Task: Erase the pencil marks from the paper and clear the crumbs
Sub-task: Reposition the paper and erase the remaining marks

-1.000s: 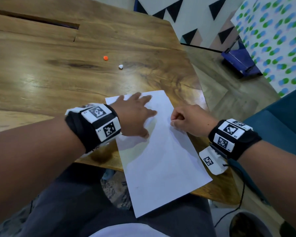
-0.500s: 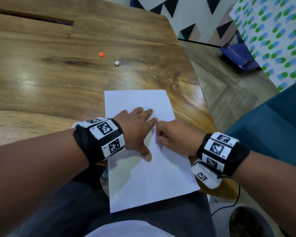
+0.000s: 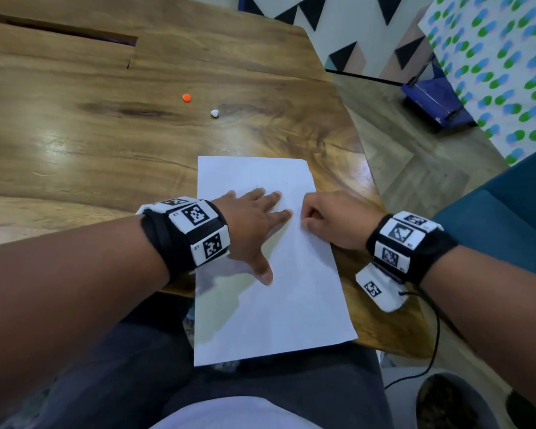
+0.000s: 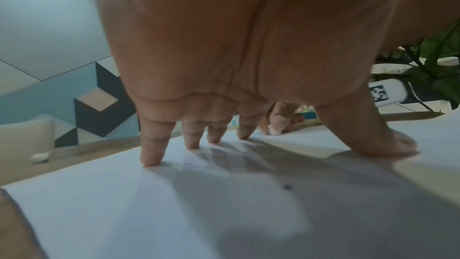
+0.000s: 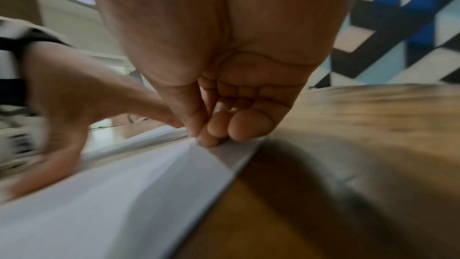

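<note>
Okay, I see the wooden table (image 3: 106, 144), the paper (image 3: 279, 305) at its near edge overhanging my lap. My left hand (image 3: 254, 224) presses it flat, fingers spread. My right hand (image 3: 331, 221) pinches a white eraser (image 4: 273, 131) against the sheet.

Black wristbands (image 3: 180, 239), checkered white tags

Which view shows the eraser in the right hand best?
Left wrist: the white eraser shows at the right hand's fingertips, touching the paper. Head view: knuckles hide it. Right wrist: blurred, the curled fingers cover it.
</note>
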`<control>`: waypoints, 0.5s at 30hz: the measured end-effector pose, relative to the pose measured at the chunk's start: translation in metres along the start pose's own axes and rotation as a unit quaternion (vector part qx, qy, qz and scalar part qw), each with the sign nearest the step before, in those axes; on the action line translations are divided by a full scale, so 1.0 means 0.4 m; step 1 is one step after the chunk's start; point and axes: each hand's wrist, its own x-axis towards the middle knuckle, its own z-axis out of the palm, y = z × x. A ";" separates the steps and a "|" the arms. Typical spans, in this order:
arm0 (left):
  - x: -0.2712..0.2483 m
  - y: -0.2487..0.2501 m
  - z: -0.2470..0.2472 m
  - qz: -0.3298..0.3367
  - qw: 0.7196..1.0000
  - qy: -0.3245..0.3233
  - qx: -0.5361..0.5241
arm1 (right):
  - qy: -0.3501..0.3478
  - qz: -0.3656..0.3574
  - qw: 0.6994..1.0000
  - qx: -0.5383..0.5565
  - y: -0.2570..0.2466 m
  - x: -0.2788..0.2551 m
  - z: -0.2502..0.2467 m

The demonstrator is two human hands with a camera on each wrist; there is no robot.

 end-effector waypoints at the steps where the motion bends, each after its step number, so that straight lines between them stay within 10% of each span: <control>1: 0.006 -0.002 -0.007 -0.001 1.000 -0.007 0.003 | 0.011 0.014 1.000 0.001 0.023 0.014 -0.008; 11: 0.021 0.013 -0.032 0.004 1.000 -0.005 0.005 | -0.099 -0.097 0.990 -0.018 -0.005 -0.053 0.027; 15: 0.028 0.018 -0.025 0.005 1.000 0.001 0.028 | -0.032 -0.057 0.998 -0.002 0.005 -0.012 0.012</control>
